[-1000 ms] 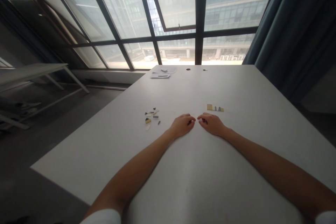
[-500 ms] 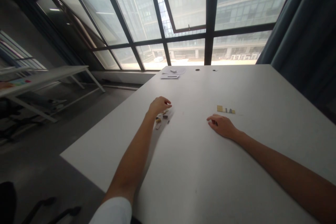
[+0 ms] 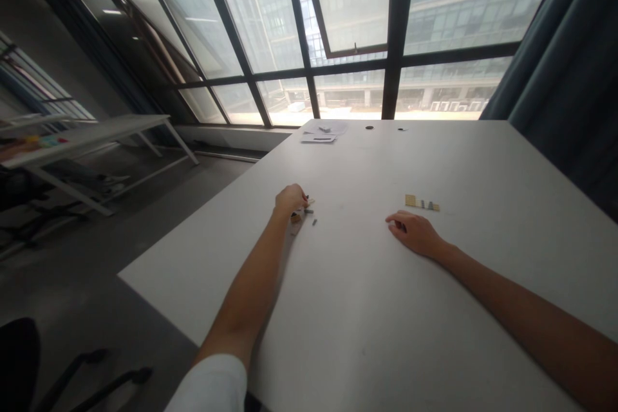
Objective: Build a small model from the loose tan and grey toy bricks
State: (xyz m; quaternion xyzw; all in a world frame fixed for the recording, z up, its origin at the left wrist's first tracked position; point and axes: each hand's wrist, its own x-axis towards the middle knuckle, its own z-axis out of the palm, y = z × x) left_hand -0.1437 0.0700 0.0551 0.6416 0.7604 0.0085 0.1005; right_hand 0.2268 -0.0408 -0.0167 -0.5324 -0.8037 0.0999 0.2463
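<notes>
My left hand (image 3: 290,197) is down among a small pile of loose toy building bricks on the white table (image 3: 357,296). Its fingers are drawn together by a dark bit at the fingertips, too small to name. Around it lie a tan brick (image 3: 295,219), a dark grey brick (image 3: 309,211) and a small grey piece (image 3: 315,222); the hand covers part of the pile. My right hand (image 3: 412,232) rests on the tabletop with loosely bent fingers apart, holding nothing. Just beyond it lies a flat strip of joined yellow, white and grey bricks (image 3: 421,203).
White papers (image 3: 318,138) with small items on them lie at the table's far left corner. Two dark round spots, one of them a hole (image 3: 369,128), are near the far edge. Left of the table stand another table (image 3: 96,135) and a black chair (image 3: 19,360).
My left hand has lowered from above the bricks into the pile, its fingers closing in. The right hand stays in place on the table; the whole view has shifted slightly.
</notes>
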